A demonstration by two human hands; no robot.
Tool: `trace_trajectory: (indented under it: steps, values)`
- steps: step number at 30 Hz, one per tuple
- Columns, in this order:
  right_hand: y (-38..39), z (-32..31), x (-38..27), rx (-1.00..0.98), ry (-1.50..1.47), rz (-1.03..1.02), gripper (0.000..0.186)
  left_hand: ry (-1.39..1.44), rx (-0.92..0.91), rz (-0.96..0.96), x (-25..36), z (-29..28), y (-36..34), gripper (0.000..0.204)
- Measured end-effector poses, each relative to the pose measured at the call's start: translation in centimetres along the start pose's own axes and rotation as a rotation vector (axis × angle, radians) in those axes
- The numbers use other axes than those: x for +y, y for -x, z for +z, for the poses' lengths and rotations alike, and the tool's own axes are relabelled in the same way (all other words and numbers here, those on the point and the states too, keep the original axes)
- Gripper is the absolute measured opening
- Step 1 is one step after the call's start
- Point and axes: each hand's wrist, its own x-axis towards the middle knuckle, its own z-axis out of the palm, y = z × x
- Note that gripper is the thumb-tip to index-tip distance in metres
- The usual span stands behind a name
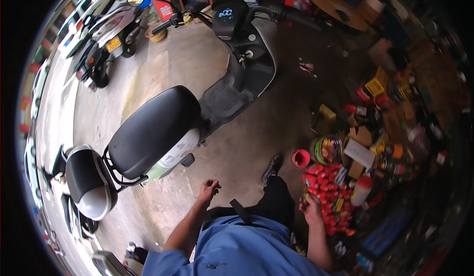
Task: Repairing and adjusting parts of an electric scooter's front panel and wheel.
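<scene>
Over the concrete floor, beside the pale green and white electric scooter (185, 145), hangs my left hand (209, 189). Its fingers are curled together, and what they hold, if anything, is too small to make out. My right hand (310, 209) is at the left edge of a heap of red packages (333, 192). Its fingers are bent around something small that I cannot name. The scooter has a black seat (155, 130), a lit display (226, 13) and a key (245, 57) hanging below the handlebar.
Beyond the red heap are a wide plastic jar (327, 150), a red cup-shaped container (300, 158), a white bottle with a red cap (362, 189) and cardboard boxes (359, 152). A rear box (91, 182) sits behind the seat. Other scooters (111, 29) stand at the far left.
</scene>
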Motion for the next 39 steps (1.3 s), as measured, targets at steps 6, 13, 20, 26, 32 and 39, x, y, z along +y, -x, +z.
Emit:
trace_trajectory:
  steps: [6, 13, 20, 26, 32, 39]
  values:
    - [-10.8, 7.1, -11.2, -0.324, 0.429, 0.012, 0.032, 0.037, -0.044, -0.031, 7.9, 11.0, -3.1, 0.022]
    - [-16.8, 17.0, -13.5, -0.628, 0.734, 0.208, 0.038, 0.446, -0.1, 0.016, 11.2, 18.6, -7.5, 0.024]
    - [-20.4, 22.6, -12.0, -0.691, 0.961, 0.235, 0.035, 0.641, -0.116, -0.049, 13.4, 19.4, -13.6, 0.034]
    - [-31.7, 24.5, -15.1, -0.39, 1.024, -0.307, 0.045, 0.224, 0.167, 0.075, 11.1, 15.7, -22.0, 0.039]
    - [-40.5, 28.6, -23.7, -0.218, 1.052, -0.721, 0.07, -0.029, 0.38, 0.015, 8.1, 11.2, -28.7, 0.044]
    - [-43.9, 33.9, -25.1, -0.501, 1.014, -0.989, 0.065, -0.007, 0.356, -0.039, 2.6, 12.7, -31.3, 0.043]
